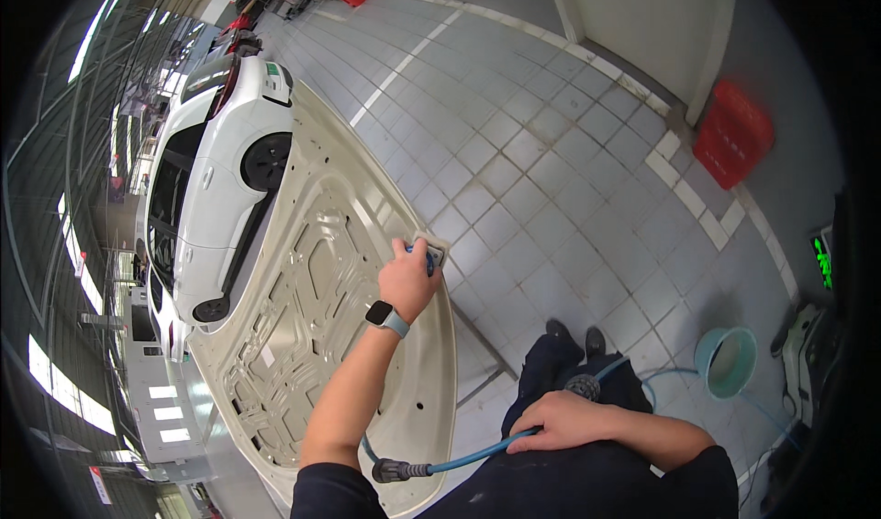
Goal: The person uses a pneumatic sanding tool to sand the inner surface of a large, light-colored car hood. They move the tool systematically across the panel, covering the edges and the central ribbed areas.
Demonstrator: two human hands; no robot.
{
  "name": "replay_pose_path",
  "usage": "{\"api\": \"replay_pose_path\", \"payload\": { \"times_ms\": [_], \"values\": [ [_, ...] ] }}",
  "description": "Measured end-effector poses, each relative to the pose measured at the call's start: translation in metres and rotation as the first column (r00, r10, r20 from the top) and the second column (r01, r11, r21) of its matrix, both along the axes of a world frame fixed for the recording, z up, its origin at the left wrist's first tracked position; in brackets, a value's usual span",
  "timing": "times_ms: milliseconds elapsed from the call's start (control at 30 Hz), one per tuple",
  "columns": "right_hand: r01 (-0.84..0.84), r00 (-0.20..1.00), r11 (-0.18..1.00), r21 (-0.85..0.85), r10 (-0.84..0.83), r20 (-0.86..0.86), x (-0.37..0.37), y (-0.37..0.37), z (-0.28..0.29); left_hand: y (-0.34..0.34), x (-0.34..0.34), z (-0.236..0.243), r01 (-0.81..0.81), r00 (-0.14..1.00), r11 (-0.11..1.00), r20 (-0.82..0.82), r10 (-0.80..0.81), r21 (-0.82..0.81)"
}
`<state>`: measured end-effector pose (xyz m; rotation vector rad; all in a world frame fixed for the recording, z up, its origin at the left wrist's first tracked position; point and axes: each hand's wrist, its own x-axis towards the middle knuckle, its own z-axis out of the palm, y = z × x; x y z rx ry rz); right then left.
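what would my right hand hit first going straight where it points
Beyond the blue hose it holds, the right hand would probably meet the near edge of the cream panel, though its height relative to that edge is unclear.

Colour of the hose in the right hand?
The hose is blue; it shows best in the head view.
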<state>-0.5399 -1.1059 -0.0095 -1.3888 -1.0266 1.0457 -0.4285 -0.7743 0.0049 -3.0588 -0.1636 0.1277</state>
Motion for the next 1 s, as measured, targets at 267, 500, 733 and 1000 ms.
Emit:
{"api": "replay_pose_path", "payload": {
  "times_ms": [267, 500, 733, 1000],
  "values": [
    [-0.026, 0.999, 0.999, 0.02, 0.025, 0.029, 0.135, 0.046, 0.014, 0.063, 0.101, 0.01, -0.077, 0.997, 0.996, -0.024, 0.076, -0.054],
    [-0.065, 0.995, 0.998, 0.006, 0.064, 0.074, 0.244, 0.1, 0.041, 0.13, 0.199, 0.017, -0.09, 0.996, 0.995, 0.023, 0.09, -0.031],
    [-0.152, 0.976, 0.983, -0.106, 0.166, 0.139, 0.333, 0.161, 0.033, 0.213, 0.298, 0.017, -0.186, 0.979, 0.982, 0.088, 0.184, 0.02],
    [-0.215, 0.964, 0.974, -0.076, 0.224, 0.144, 0.501, 0.224, 0.022, 0.304, 0.419, 0.047, -0.314, 0.949, 0.945, 0.064, 0.309, 0.095]
  ]
}}
